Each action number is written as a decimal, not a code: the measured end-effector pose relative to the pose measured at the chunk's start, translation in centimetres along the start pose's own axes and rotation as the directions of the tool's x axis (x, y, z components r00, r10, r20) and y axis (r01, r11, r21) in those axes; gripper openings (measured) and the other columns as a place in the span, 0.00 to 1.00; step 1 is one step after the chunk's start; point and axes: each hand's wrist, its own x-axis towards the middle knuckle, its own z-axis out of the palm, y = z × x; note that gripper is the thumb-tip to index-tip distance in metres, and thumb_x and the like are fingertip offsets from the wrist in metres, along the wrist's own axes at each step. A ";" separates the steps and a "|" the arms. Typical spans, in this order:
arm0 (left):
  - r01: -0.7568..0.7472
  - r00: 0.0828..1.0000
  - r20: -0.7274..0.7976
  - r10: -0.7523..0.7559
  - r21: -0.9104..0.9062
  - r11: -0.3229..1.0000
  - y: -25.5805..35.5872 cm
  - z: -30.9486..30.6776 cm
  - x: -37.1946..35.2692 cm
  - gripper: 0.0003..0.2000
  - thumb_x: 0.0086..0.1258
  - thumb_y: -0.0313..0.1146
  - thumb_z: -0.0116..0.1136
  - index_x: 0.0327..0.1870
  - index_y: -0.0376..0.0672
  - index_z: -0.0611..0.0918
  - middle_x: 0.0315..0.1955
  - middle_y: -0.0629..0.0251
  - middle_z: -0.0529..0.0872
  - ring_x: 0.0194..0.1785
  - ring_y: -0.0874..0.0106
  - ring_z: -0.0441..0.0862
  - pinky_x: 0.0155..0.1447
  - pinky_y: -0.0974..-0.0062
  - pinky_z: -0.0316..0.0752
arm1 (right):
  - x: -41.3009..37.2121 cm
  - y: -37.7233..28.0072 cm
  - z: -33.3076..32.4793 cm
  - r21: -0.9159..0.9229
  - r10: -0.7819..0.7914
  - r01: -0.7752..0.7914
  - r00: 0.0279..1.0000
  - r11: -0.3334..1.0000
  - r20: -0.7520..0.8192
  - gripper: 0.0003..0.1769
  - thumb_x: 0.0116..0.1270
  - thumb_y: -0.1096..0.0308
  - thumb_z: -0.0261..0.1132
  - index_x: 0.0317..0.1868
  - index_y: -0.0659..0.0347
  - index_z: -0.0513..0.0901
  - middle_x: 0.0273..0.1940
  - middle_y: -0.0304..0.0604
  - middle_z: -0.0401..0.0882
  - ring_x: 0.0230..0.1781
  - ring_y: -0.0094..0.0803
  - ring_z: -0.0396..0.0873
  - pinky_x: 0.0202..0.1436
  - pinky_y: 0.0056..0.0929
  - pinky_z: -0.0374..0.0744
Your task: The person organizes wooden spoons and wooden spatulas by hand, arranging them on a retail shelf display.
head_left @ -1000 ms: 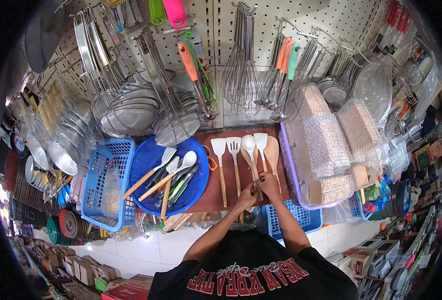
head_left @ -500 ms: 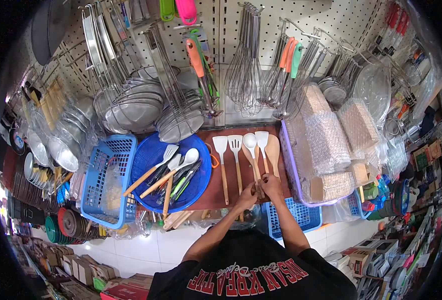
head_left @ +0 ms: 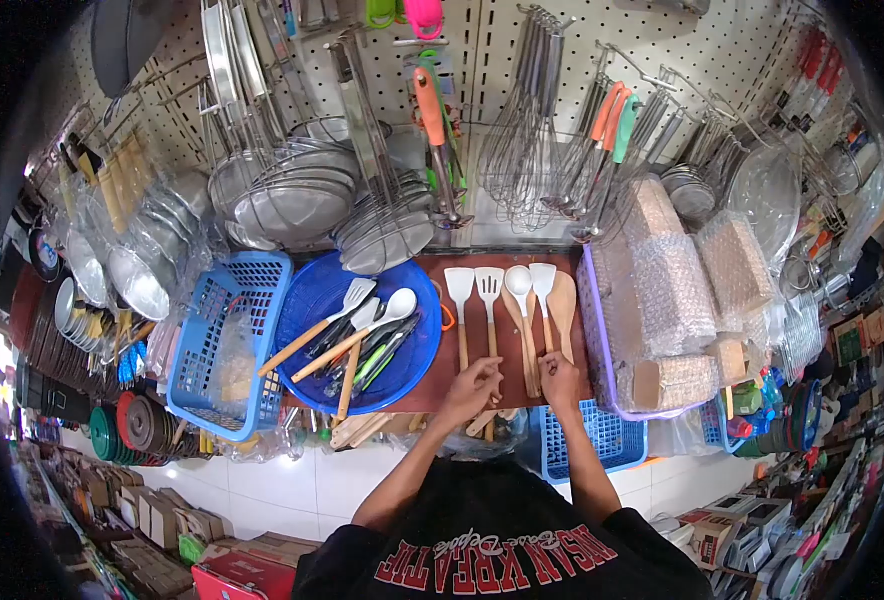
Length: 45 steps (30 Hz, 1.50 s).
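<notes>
My left hand is at the lower ends of two wooden handles, those of a white spatula and a white slotted turner; its fingers are curled. My right hand is closed at the handle of another white spatula. Between the hands lies a white spoon with a wooden handle, over a wooden utensil. A plain wooden spatula rests at the right of the row. All of them lie on the reddish-brown shelf. Exactly what the fingertips grip is hard to make out.
A round blue basket with utensils and a light-blue basket stand left. At right is a purple-rimmed basket of bubble-wrapped boxes. Strainers and whisks hang behind; a blue basket sits below the shelf edge.
My hands have moved apart, the left one leftward and the right one slightly rightward, away from the spoon's handle. The view has shifted, so the shelf goods appear farther right.
</notes>
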 end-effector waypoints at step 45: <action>0.313 0.932 -0.348 0.104 0.915 0.256 0.5 -19.3 -7.5 0.31 0.68 0.50 0.55 0.64 0.36 0.73 0.67 0.39 0.66 0.69 0.45 0.64 0.69 0.57 0.64 | -3.8 -20.1 14.6 -0.156 -0.499 0.584 0.781 0.797 0.376 0.07 0.57 0.62 0.66 0.32 0.55 0.85 0.32 0.43 0.85 0.33 0.38 0.85 0.39 0.41 0.79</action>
